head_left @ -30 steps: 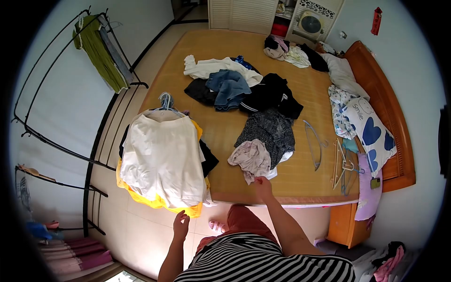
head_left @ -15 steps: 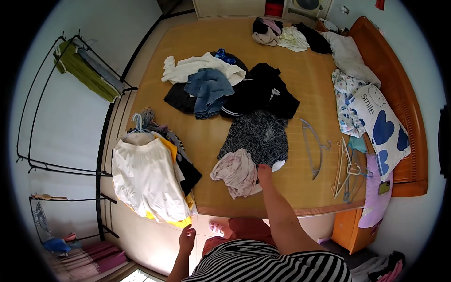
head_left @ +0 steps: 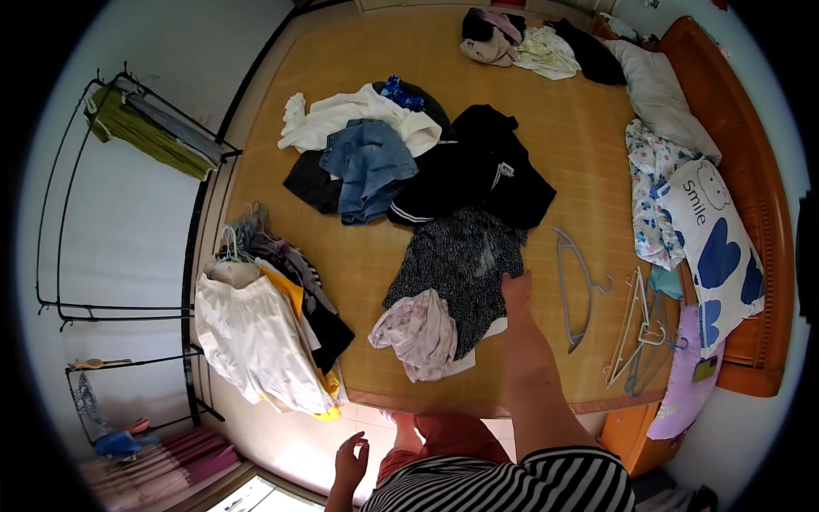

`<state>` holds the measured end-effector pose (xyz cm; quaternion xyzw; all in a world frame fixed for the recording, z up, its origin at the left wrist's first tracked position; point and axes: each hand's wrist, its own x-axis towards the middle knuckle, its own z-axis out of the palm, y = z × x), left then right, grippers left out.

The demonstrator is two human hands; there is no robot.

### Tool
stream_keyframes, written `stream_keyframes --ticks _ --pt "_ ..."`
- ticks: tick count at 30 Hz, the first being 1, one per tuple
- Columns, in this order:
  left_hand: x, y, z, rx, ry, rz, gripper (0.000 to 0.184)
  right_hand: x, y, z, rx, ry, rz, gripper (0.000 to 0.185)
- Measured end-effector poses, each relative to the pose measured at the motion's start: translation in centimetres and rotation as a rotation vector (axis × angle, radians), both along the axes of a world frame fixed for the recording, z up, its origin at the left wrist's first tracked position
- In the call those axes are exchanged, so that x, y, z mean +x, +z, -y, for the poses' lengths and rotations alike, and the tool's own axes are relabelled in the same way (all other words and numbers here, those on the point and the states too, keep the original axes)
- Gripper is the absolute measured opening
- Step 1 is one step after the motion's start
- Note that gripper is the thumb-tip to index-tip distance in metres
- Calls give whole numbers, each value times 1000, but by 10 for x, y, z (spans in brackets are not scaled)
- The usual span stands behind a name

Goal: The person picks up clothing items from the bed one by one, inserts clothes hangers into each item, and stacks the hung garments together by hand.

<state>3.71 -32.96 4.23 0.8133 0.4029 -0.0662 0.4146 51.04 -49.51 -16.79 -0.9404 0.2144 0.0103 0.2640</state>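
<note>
A black-and-white speckled garment [head_left: 448,256] lies spread on the mat-covered bed, with a white patch of cloth showing under its lower edge. My right hand [head_left: 516,292] is at its right edge, fingers closed on the fabric as far as I can see. A crumpled pale pink cloth [head_left: 415,334] rests on its lower left part. My left hand [head_left: 351,461] hangs in front of the bed, fingers loosely bent and apart, holding nothing. Beyond the speckled garment lies black clothing [head_left: 503,171] with white stripes. A grey hanger [head_left: 577,290] lies right of my right hand.
White shorts [head_left: 260,328] top a pile of hangered clothes at the bed's left corner. Denim [head_left: 367,166] and a white garment [head_left: 358,119] lie further back. Several hangers [head_left: 636,333] lie near the smile pillow [head_left: 712,230]. A black rack [head_left: 60,205] stands left.
My right hand has moved up and right, from the speckled garment's lower edge to its right edge. The lower part of the garment now lies more spread out. The view has shifted slightly.
</note>
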Motion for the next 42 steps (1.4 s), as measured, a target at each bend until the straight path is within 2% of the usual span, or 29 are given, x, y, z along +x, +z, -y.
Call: stream_keyframes --ticks 2,3,5,7,8,9,11,13,17,19,20,21,23,24,26,27,29,33,35,36,37,38,40,42 --pt "15 8 2 22 -44 0 26 9 31 6 182 140 -383 47" --pt "23 11 2 35 -88 2 26 10 23 6 193 135 -383 47" --pt "36 14 1 61 -166 15 26 6 5 8 230 298 -293 40" --pt "50 17 -1 101 -255 30 28 -3 34 -4 185 323 -139 31" --pt "56 18 -3 112 -295 33 29 -6 56 -6 239 353 -108 28" --pt "64 19 -4 113 -325 34 28 -12 53 -7 272 356 9 24" --pt "84 22 -7 101 -373 62 29 -31 43 -9 606 350 218 19" --pt "102 18 -11 39 -417 75 32 -55 52 -13 583 433 287 14" --pt "145 26 -8 53 -523 206 31 -90 55 -7 613 500 208 15" --pt "151 29 -6 51 -567 261 31 -94 28 -4 659 254 52 15" --pt "152 31 -4 53 -583 287 30 -94 8 -1 670 208 56 18" --pt "151 31 -4 57 -594 311 30 -92 17 2 672 205 66 18" --pt "135 26 -4 82 -614 301 29 -91 38 2 601 304 -168 21" --pt "127 28 -3 80 -609 259 28 -91 36 -4 608 306 -174 21" --pt "102 26 -4 82 -600 179 28 -91 22 -18 330 487 71 32" --pt "86 21 -7 99 -597 179 28 -87 20 -24 339 492 61 32" --pt "66 29 -9 75 -567 71 28 -70 18 -37 369 665 -55 50" --pt "30 29 -15 105 -458 20 30 -44 24 -65 325 592 -263 62" --pt "26 32 -15 111 -427 20 29 -33 40 -68 152 582 -586 69" --pt "25 32 -15 115 -405 21 28 -36 30 -71 120 562 -478 54" --pt "25 32 -16 114 -399 21 28 -37 10 -73 117 568 -479 54" --pt "26 31 -17 110 -387 27 28 -37 -16 -73 169 661 -447 45" --pt "33 32 -19 95 -378 33 28 -49 1 -68 230 700 -371 22" --pt "40 30 -21 95 -394 32 28 -59 21 -64 250 603 -333 23"
